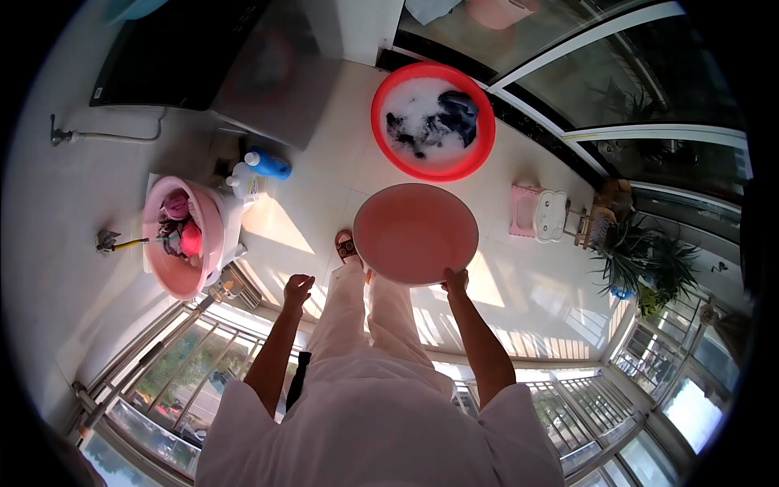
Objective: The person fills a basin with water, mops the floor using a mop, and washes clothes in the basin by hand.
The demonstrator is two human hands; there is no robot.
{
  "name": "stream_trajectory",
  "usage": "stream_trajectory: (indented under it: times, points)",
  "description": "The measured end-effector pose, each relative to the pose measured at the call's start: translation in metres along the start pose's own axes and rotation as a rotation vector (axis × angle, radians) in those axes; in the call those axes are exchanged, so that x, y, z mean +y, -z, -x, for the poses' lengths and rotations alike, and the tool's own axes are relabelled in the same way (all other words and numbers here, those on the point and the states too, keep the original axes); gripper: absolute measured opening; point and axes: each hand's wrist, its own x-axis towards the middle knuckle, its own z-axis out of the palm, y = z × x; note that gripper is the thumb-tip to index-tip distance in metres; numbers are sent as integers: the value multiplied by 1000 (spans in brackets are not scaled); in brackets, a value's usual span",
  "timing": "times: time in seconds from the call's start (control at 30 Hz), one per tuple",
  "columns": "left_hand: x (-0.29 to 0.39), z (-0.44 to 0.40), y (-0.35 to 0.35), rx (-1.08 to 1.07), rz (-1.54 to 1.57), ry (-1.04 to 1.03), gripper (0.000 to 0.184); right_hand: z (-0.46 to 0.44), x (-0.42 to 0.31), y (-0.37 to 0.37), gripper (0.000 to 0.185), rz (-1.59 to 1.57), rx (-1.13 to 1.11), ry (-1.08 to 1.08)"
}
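The left hand [299,290] hangs in front of the body with the elbow bent, its fingers released and loosely curled, holding nothing visible. The right hand [456,282] reaches forward and a little outward on a nearly straight arm, fingers grasping the near right rim of the pink basin [415,231]. That one-sided grip looks enough for a light, shallow vessel, and the long reach probably keeps it clear of the legs. To the left, a deep pink tub [182,280] holds clothes [191,238]; a blue bottle [268,164] lies near it, likely kept within easy reach. Farther ahead, the red washtub [438,174] rests on the floor [324,174], holding white suds [418,101] and dark clothing [459,115], its wide base probably keeping it steady.
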Motion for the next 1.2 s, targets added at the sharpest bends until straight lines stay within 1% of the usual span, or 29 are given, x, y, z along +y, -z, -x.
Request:
stream_trajectory:
  times: [0.07,0.17,0.2,0.23,0.3,0.37,0.4,0.47,0.5,0.53,0.63,0.7,0.73,0.8,0.83,0.9,1.0,1.03,1.1,1.13,1.17,1.2]
  points:
    - [8,0,-7,-63,-7,26,28,-5,2,6,40,28,53,5]
    - [20,-3,-26,-109,-27,60,32,10,-17,5,39,83,68,7]
    - [23,-3,-34,-128,-36,86,41,17,-25,3,38,81,2,8]
    - [28,-3,-42,-149,-43,108,50,18,-25,-4,38,56,-16,35]
    - [37,2,-57,-206,37,212,73,21,-23,-18,38,8,-50,89]
    - [46,5,-66,-250,95,337,84,36,-34,-40,38,13,-79,105]
    - [41,2,-69,-222,157,386,82,41,-40,-50,38,32,-107,111]
    - [30,-6,-63,-319,285,361,81,52,-50,-72,37,62,-192,128]
    - [27,-6,-60,-365,350,347,80,58,-55,-83,35,97,-199,130]
    - [24,-2,-57,-276,437,326,72,64,-60,-95,34,132,-207,135]
    - [1,-14,-37,-177,611,280,57,82,-76,-120,33,193,-281,177]
    - [-9,-27,-27,-84,713,325,52,97,-89,-130,36,247,-357,196]
    - [-7,-28,-21,-36,765,348,50,108,-99,-134,36,232,-418,144]
    - [1,-28,-6,21,759,377,49,126,-117,-141,37,207,-548,35]
    - [0,-29,4,54,759,392,48,130,-117,-139,42,200,-638,98]
    - [-5,-26,25,113,783,348,47,137,-122,-133,45,264,-630,249]
    - [-10,-17,57,160,796,325,44,123,-126,-102,43,393,-579,370]
    - [-15,-12,69,146,838,290,44,115,-124,-86,42,430,-548,399]
    - [-20,-3,92,102,911,207,43,86,-110,-46,41,495,-465,440]
    - [-14,6,103,134,893,210,41,76,-103,-25,37,514,-415,434]
    - [-8,14,113,161,872,214,40,67,-95,0,33,530,-359,425]
    - [-9,17,122,165,897,214,43,52,-83,26,30,548,-326,361]
